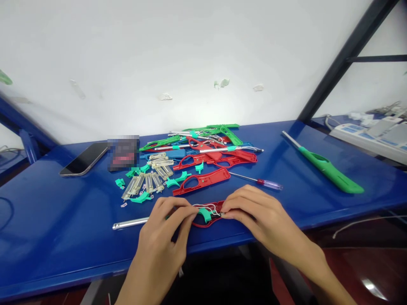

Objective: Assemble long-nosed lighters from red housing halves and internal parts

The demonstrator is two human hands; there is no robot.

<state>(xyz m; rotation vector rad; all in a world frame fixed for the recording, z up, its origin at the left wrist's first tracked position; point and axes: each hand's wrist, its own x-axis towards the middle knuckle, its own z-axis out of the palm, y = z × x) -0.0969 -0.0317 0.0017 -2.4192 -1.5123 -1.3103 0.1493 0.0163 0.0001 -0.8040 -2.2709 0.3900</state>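
A red lighter shell (203, 224) lies near the front edge of the blue table, with a teal trigger (206, 214) and white wires (208, 206) in it. My left hand (170, 228) is over the shell's left part, thumb and forefinger pinched near the wires; what they hold is too small to name. From under this hand a silver metal tube (130, 223) sticks out leftward. My right hand (254, 212) pinches a small part at the shell's right end, which the fingers mostly hide.
Behind lie a loose red shell (203, 181), clear fluid tanks (138, 185), a screwdriver (270, 184) and a heap of lighter parts (222, 157). A phone (85, 159) is at left, a green lighter (330, 169) at right. A power strip (365, 137) stands far right.
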